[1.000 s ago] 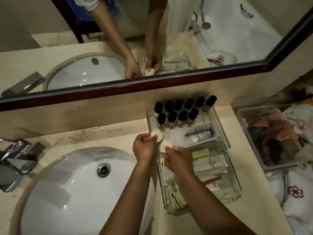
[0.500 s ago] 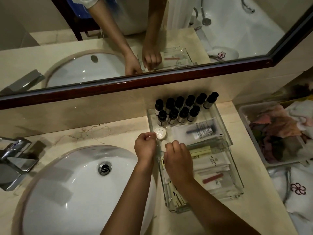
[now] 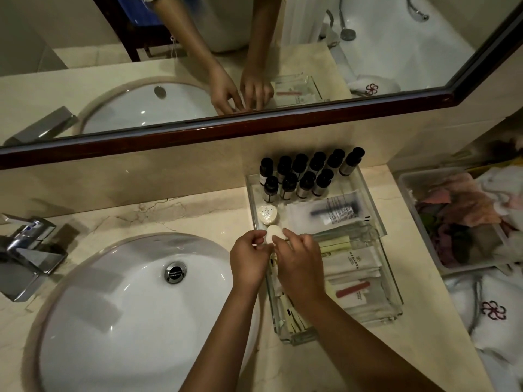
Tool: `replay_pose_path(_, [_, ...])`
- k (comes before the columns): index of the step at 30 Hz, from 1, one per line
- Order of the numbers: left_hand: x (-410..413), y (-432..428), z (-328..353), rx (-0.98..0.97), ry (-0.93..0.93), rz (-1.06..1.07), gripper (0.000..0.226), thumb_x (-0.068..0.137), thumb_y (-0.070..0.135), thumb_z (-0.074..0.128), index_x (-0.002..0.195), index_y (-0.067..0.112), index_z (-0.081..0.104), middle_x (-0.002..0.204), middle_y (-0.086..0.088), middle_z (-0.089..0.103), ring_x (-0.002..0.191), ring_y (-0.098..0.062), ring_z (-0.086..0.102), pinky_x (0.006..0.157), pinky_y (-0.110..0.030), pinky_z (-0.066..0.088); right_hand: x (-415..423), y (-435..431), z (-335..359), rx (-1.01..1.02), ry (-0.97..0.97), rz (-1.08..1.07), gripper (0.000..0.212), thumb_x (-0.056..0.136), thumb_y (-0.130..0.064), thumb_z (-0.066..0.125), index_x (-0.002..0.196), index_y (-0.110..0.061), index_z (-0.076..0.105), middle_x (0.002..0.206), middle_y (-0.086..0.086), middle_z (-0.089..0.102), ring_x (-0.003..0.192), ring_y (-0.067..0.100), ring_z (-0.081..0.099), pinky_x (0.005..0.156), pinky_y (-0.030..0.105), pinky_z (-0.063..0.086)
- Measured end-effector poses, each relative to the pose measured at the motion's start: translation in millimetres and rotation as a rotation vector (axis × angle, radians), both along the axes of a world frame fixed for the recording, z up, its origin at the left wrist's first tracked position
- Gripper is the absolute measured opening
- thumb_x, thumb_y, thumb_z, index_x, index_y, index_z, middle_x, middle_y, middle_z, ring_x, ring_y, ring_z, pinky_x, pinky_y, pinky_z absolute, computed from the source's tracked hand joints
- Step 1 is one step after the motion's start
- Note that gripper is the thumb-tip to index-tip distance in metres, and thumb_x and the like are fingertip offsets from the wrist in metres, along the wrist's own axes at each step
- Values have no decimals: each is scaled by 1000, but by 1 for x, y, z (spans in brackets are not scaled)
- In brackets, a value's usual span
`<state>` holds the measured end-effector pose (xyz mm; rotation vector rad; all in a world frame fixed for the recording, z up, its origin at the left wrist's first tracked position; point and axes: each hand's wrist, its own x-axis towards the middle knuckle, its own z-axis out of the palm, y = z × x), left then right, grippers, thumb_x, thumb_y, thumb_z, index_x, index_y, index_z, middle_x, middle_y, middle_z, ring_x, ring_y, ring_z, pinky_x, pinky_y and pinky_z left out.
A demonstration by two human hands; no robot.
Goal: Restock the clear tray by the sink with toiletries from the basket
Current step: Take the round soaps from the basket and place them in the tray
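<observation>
The clear tray [image 3: 379,219] sits on the counter right of the sink. Several dark-capped bottles [image 3: 300,176] stand at its far end. One round white soap [image 3: 267,214] lies flat at the tray's left side. Just below it, a second round white soap [image 3: 274,235] is pinched between the fingertips of my left hand [image 3: 249,257] and my right hand [image 3: 300,263], over the tray's left edge. Sachets, a wrapped comb [image 3: 334,213] and a red nail file [image 3: 352,288] fill the remaining space. The basket [image 3: 407,188] stands at the right.
A white sink [image 3: 121,301] with a chrome drain lies left of the tray, the chrome tap [image 3: 31,250] at far left. A mirror with a dark red frame [image 3: 254,125] runs along the back wall. White embroidered towels [image 3: 492,315] lie at lower right.
The first soap has left my left hand and now lies flat in the tray. Both hands have come together on the second soap.
</observation>
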<state>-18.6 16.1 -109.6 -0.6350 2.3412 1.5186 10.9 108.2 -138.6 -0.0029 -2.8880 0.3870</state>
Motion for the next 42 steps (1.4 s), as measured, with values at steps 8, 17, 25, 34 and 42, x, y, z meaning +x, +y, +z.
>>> replay_pose_path(8, [3, -3, -1, 119, -2, 31, 27, 80, 1, 67, 102, 16, 65, 83, 6, 60, 84, -13, 58, 77, -19, 47, -2, 1, 0, -186, 11, -52, 40, 68, -12, 80, 106, -9, 66, 86, -1, 70, 75, 22, 60, 66, 29, 51])
replay_pose_path(17, [3, -4, 0, 248, 53, -54, 29, 87, 6, 62, 116, 9, 65, 89, 2, 66, 78, 2, 60, 67, 0, 45, 0, -3, 13, -555, -199, -199, 41, 85, -12, 65, 125, -10, 57, 99, 12, 63, 95, 25, 56, 79, 40, 51])
replay_pose_path(25, [3, -7, -9, 0, 217, -177, 26, 83, 9, 68, 107, 16, 68, 99, 3, 51, 80, -2, 54, 80, -17, 47, -9, -3, 20, -674, -298, -330, 33, 86, -17, 60, 119, -21, 57, 83, -9, 50, 96, 22, 56, 83, 42, 49])
replay_pose_path(34, [1, -4, -15, -36, 211, -144, 42, 77, 13, 72, 114, 19, 53, 88, 9, 53, 73, -3, 51, 66, -13, 42, -11, -5, 19, -576, -246, -354, 33, 91, -14, 56, 124, -18, 61, 95, 14, 65, 92, 24, 58, 76, 32, 48])
replay_pose_path(42, [1, -2, -19, -158, 252, -177, 43, 78, 19, 72, 118, 15, 57, 98, 4, 54, 85, -10, 52, 73, -20, 41, -10, -9, 13, -432, -165, -248, 37, 83, 1, 60, 118, -10, 65, 89, 12, 70, 83, 34, 60, 71, 39, 49])
